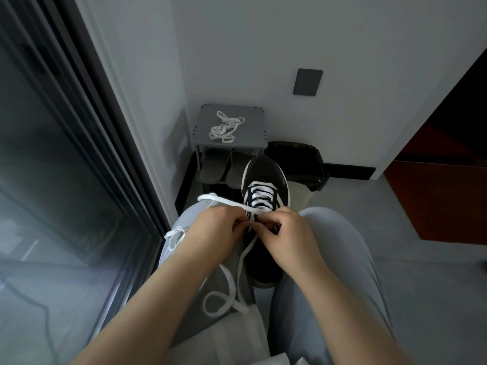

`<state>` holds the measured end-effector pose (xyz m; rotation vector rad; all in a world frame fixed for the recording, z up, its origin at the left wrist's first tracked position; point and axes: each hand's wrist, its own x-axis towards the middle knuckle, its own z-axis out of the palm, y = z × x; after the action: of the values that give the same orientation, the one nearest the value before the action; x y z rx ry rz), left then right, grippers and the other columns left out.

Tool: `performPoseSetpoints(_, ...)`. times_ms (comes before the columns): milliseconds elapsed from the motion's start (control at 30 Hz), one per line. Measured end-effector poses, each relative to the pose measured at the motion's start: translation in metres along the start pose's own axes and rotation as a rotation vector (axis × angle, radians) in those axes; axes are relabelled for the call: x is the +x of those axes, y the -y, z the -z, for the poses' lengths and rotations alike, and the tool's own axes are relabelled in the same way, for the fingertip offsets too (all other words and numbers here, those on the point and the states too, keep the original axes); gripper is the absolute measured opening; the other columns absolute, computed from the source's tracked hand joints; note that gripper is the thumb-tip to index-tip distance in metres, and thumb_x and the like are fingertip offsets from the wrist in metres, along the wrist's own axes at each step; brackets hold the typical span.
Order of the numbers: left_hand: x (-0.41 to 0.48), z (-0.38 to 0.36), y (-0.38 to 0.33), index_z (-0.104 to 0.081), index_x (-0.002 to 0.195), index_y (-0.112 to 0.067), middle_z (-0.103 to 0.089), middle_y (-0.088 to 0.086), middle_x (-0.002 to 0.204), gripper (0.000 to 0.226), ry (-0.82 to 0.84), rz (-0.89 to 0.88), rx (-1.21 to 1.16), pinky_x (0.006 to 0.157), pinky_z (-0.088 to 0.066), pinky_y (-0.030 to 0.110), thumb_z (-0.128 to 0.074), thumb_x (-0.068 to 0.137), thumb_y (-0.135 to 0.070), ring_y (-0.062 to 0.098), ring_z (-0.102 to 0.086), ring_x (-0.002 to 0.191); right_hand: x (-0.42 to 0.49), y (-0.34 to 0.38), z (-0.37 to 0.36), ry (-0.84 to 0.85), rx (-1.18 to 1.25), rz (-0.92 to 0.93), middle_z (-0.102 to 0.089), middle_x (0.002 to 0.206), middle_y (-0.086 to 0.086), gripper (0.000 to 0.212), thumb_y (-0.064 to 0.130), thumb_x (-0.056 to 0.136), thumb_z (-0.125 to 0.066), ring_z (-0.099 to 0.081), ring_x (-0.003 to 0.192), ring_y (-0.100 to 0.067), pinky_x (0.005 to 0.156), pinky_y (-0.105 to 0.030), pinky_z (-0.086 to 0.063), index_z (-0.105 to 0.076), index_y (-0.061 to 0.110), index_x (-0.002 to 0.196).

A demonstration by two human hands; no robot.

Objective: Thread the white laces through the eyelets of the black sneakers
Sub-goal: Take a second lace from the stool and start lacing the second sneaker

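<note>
A black sneaker (264,175) with white stripes lies between my knees, toe pointing away. A white lace (259,197) crosses its lower eyelets in several rows. My left hand (218,233) pinches one strand of that lace at the upper eyelets; the strand runs left over my knee and loops there. My right hand (288,233) grips the sneaker's right upper edge, fingers curled over the eyelet area. The other lace end (229,293) hangs down toward my lap in a loop. A second white lace (225,127) lies bundled on a grey stool.
The grey stool (253,119) stands against the white wall, with grey slippers (224,167) on a shelf under it. A black-lined bin (300,159) sits to the right. A glass sliding door (52,154) runs along the left. A dark red cabinet (442,196) stands at right.
</note>
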<state>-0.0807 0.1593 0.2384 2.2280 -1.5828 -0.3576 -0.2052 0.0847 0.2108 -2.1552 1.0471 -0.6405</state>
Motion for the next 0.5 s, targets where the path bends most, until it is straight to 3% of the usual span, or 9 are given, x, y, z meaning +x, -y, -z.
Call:
performPoseSetpoints(133, 0.007, 0.006, -0.004, -0.066, 0.105, -0.018, -0.068, 0.003, 0.098, 0.023, 0.097, 0.009, 0.041, 0.075, -0.039, 0.02, -0.047, 0.095, -0.025, 0.018, -0.061, 0.092, 0.003, -0.002, -0.001, 0.01, 0.052, -0.01, -0.052, 0.082, 0.014, 0.014, 0.021, 0.084, -0.068, -0.052, 0.07, 0.002, 0.064, -0.004, -0.038, -0.072, 0.016, 0.097)
performPoseSetpoints(333, 0.01, 0.01, -0.009, -0.065, 0.1, -0.012, -0.066, 0.006, 0.098, 0.021, 0.131, -0.05, 0.105, 0.08, -0.041, 0.026, -0.046, 0.095, -0.02, 0.022, -0.059, 0.095, 0.005, -0.004, -0.003, 0.021, 0.113, -0.033, -0.051, 0.081, 0.014, 0.013, 0.019, 0.084, -0.068, -0.053, 0.072, 0.001, 0.066, -0.004, -0.038, -0.072, 0.015, 0.096)
performPoseSetpoints(400, 0.029, 0.013, -0.022, -0.062, 0.111, -0.014, -0.064, 0.005, 0.112, 0.025, 0.338, 0.089, 0.236, 0.092, -0.042, 0.026, -0.043, 0.096, -0.018, 0.024, -0.057, 0.109, 0.005, -0.005, -0.002, 0.032, 0.111, -0.024, -0.051, 0.081, 0.014, 0.013, 0.018, 0.084, -0.068, -0.053, 0.073, -0.001, 0.066, -0.005, -0.038, -0.072, 0.017, 0.096)
performPoseSetpoints(467, 0.049, 0.019, -0.039, -0.055, 0.124, -0.013, -0.056, 0.006, 0.129, 0.033, 0.649, 0.285, 0.429, 0.107, -0.034, 0.04, -0.04, 0.095, -0.016, 0.027, -0.049, 0.122, 0.005, -0.005, -0.002, 0.036, 0.112, -0.013, -0.051, 0.08, 0.014, 0.012, 0.018, 0.085, -0.067, -0.052, 0.072, 0.0, 0.065, -0.005, -0.038, -0.073, 0.019, 0.095)
performPoseSetpoints(500, 0.056, 0.019, -0.045, -0.052, 0.126, -0.013, -0.053, 0.007, 0.132, 0.034, 0.722, 0.309, 0.482, 0.108, -0.031, 0.047, -0.04, 0.095, -0.016, 0.029, -0.047, 0.124, 0.005, -0.006, -0.001, 0.038, 0.113, -0.009, -0.05, 0.08, 0.014, 0.012, 0.018, 0.086, -0.066, -0.052, 0.071, 0.001, 0.065, -0.005, -0.038, -0.073, 0.02, 0.095)
